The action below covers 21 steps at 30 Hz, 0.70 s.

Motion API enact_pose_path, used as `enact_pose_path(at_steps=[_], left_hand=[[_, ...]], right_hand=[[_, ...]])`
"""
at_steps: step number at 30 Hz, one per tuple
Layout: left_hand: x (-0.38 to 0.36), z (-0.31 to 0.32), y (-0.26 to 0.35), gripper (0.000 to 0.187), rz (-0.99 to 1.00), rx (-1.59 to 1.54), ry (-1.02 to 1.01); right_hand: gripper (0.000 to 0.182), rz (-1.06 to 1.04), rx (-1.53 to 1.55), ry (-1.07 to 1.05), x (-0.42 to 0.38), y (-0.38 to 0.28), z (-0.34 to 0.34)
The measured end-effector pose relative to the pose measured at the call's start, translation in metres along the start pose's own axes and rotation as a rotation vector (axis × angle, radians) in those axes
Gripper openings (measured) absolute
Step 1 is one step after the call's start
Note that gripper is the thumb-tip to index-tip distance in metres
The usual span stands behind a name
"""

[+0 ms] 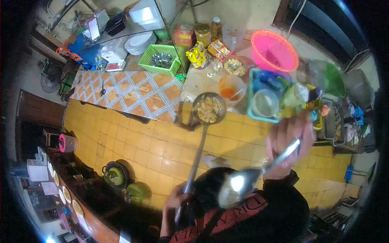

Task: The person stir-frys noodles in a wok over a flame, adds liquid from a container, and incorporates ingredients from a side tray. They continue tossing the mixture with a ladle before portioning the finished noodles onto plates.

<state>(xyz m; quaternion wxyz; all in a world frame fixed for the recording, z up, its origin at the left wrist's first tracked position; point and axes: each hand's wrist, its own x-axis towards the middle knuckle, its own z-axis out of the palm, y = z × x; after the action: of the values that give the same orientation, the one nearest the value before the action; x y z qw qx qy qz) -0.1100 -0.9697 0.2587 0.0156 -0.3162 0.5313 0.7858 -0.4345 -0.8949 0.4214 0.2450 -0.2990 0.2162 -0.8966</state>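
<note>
Room: a kitchen seen from above, yellow tiled floor [162, 150] across the middle, a patterned orange-and-white tiled counter [133, 91] in the upper left of centre.
Worktop: crowded upper right, with a pink basket [274, 50], a green basket [160, 58] of cutlery, stacked white plates [139, 42] and jars.
Pan: a small, round, dark long-handled pan [208, 108] sits at upper centre, filled with a lumpy yellow-brown food; its thin handle runs down toward the bottom centre.
Left hand: the left hand [176, 200], bottom centre, is wrapped around the handle's end.
Spoon: a large shiny metal spoon [239, 184], bowl down-left, empty and glinting.
Right hand: the right hand [289, 139], right of centre, blurred, fingers closed round the spoon's handle.
</note>
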Motion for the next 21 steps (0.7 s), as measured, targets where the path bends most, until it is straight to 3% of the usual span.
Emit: enact_pose_path(at_steps=[1,3,5,7,8,9,11,14,16,18,20,21], left_hand=[[-0.001,0.005,-0.005,0.034,0.001,-0.119,0.106],[-0.004,0.000,-0.004,0.035,-0.133,-0.095,0.084],[-0.002,-0.010,-0.018,0.042,-0.110,-0.009,0.046],[-0.005,-0.007,-0.022,0.043,-0.089,-0.285,0.084],[-0.006,-0.004,-0.021,0.041,-0.105,-0.283,0.126],[-0.003,0.002,-0.020,0.022,-0.061,-0.320,0.172],[-0.004,0.004,-0.020,0.020,-0.046,-0.235,0.238],[-0.008,0.006,-0.010,0.029,-0.128,-0.256,0.258],[-0.014,0.006,-0.019,0.032,-0.076,-0.263,0.302],[-0.020,0.000,-0.043,0.042,-0.073,-0.336,0.294],[-0.024,0.003,-0.053,0.042,-0.056,-0.372,0.344],[-0.025,0.007,-0.052,0.040,-0.029,-0.429,0.364]], right_hand=[[0.022,0.037,0.067,-0.057,0.002,-0.002,0.011],[0.022,0.118,0.180,-0.148,0.007,-0.008,0.021],[0.023,0.186,0.274,-0.248,0.014,-0.008,0.024],[0.025,0.341,0.354,-0.274,0.014,-0.009,0.029],[0.025,0.417,0.373,-0.270,0.014,-0.010,0.032],[0.025,0.463,0.381,-0.283,0.019,-0.010,0.032],[0.023,0.557,0.395,-0.306,0.029,-0.009,0.032],[0.021,0.539,0.325,-0.305,0.035,0.004,0.021],[0.020,0.334,0.474,-0.229,0.035,0.027,-0.005],[0.014,0.252,0.003,-0.011,0.037,0.047,-0.035],[0.014,0.355,-0.334,0.240,0.034,0.089,-0.059],[0.015,0.408,-0.447,0.217,0.028,0.118,-0.080]])
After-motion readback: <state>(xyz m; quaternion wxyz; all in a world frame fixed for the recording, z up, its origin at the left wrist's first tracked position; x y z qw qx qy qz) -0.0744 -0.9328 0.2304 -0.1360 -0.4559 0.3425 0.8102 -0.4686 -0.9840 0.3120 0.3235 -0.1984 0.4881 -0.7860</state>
